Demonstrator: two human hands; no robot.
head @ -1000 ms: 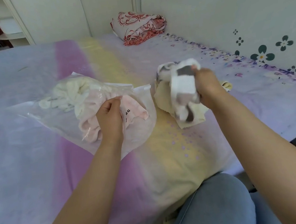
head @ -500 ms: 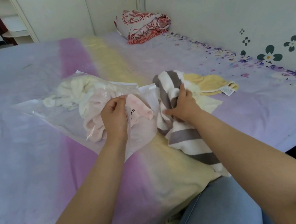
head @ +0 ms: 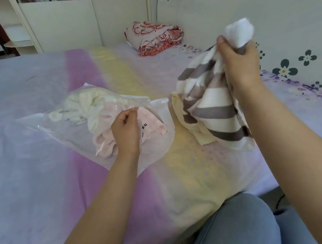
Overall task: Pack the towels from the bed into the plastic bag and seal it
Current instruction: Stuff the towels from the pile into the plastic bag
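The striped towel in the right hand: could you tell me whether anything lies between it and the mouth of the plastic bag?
Nothing visible does. The striped towel hangs from the right hand, and only bare bed sheet separates it from the plastic bag.

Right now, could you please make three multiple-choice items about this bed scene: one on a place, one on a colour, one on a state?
1. Where does the plastic bag lie?
A. On the bed
B. On the floor
C. On a shelf

2. What colour are the stripes of the towel in the right hand?
A. Green and black
B. Grey and white
C. Red and blue

3. What is the state of the striped towel?
A. Sealed inside the bag
B. Folded flat on the bed
C. Held up, bunched at its top

Key: 1 A, the bag lies on the purple bed cover, pinched by the left hand; 2 B, grey bands cross white cloth; 3 C, the right hand grips its gathered top.
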